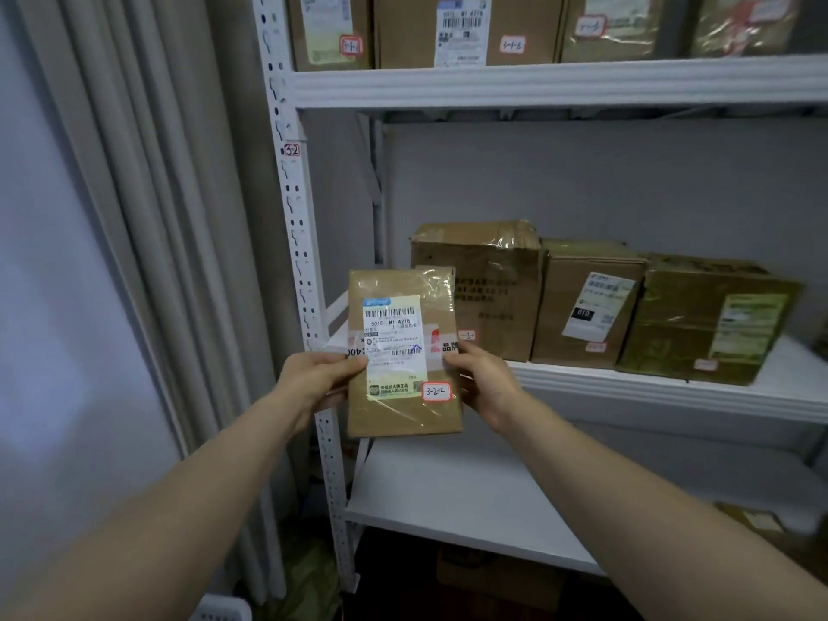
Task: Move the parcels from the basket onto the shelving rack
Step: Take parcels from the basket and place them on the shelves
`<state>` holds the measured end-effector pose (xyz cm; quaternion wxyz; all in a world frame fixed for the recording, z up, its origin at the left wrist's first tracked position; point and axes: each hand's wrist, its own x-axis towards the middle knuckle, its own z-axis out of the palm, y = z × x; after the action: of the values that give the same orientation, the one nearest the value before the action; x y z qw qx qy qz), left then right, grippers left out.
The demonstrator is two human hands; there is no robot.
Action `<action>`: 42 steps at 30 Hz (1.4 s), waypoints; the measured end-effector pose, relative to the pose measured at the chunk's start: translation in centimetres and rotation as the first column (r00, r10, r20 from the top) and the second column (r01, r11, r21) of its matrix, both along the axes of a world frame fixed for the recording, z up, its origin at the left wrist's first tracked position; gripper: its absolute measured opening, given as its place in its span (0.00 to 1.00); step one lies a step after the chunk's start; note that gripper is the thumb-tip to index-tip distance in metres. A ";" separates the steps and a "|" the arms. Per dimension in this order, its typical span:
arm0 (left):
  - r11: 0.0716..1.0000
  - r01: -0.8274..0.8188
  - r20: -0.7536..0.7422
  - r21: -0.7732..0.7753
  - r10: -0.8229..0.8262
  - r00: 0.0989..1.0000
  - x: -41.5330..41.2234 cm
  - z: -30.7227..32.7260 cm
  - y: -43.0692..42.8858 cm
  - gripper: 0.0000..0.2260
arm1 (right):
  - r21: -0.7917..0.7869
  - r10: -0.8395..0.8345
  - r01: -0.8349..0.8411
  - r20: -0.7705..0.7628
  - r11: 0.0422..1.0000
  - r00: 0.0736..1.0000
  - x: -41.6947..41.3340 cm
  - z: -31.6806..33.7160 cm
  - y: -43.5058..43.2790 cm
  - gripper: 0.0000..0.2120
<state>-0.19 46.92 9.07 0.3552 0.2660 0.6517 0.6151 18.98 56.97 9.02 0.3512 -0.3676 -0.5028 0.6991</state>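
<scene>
While I stand before the white metal shelving rack (582, 85), a pale pleated curtain (157, 217) hangs to its left and a grey wall shows behind the shelves. The rack's perforated upright (293, 226) carries a small red-edged tag. Three brown cardboard boxes (587, 307) stand side by side on the middle shelf (663, 387), from its centre toward the right end. They are creased and bound in glossy tape. More boxes (470, 24) line the front edge of the top shelf. The lower shelf (448, 499) is a smooth white board.

I hold the parcel (403, 416) upright in the air, in front of the middle shelf's front left corner. It is a flat, brown rectangle wrapped in clear tape that glints. A white shipping label (394, 324) with barcodes covers its face, and a red-bordered sticker (436, 391) reads 3-2-2.

My left hand (318, 378) grips its left edge and my right hand (484, 383) its right edge, both thumbs pressed on the front.
</scene>
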 end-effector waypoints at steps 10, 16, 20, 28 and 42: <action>0.970 0.210 0.079 -0.121 -0.202 0.976 1.9 -4.9 0.2 0.10 | -0.054 -0.121 0.131 0.163 0.990 0.979 2.5 -4.4 -2.2 0.15; 0.945 0.289 0.117 -0.155 -0.273 0.955 3.5 -6.7 0.5 0.07 | -0.066 -0.181 0.198 0.202 0.978 0.962 4.6 -6.5 -3.2 0.14; 0.931 0.323 0.133 -0.170 -0.303 0.944 4.6 -7.5 0.3 0.03 | -0.096 -0.235 0.260 0.213 0.961 0.948 5.6 -7.7 -3.6 0.12; 0.925 0.324 0.113 -0.197 -0.307 0.945 7.1 -6.4 1.3 0.03 | -0.143 -0.274 0.305 0.201 0.942 0.940 8.2 -7.3 -2.5 0.09; 0.961 0.184 0.068 -0.207 -0.173 0.982 13.3 -5.1 4.1 0.09 | -0.073 -0.160 0.174 0.161 0.982 0.974 14.3 -5.7 2.4 0.14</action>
<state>13.07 50.98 3.96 0.4517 0.2689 0.6781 0.5137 33.24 59.41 3.29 0.3524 -0.4767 -0.4650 0.6575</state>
